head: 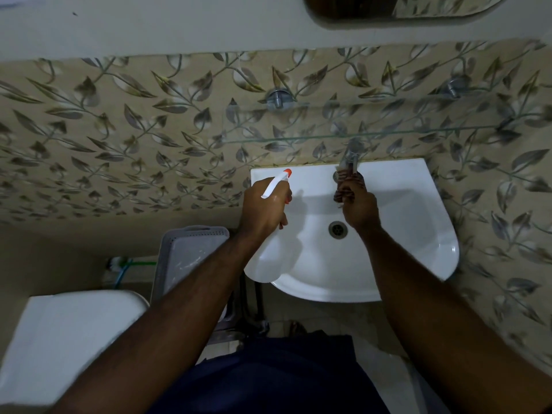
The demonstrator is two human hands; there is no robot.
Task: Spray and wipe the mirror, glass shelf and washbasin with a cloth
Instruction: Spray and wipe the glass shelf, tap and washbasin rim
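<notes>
We held the spray bottle [270, 255] in our left hand [264, 206], fingers wrapped around its neck, orange-tipped nozzle aimed toward the wall, bottle over the washbasin's [418, 234] left edge. Our right hand [360, 209] gripped a bunched brown cloth [346, 186], fingers closed on it, at the back edge of the basin just below the tap [352, 156]. Drain [338, 229] sat mid-bowl between our hands. Glass shelf [328, 127] ran above the tap. Mirror [403, 7] at the top edge, mostly cut off. Grey basket [191, 249] stood left of the basin.
</notes>
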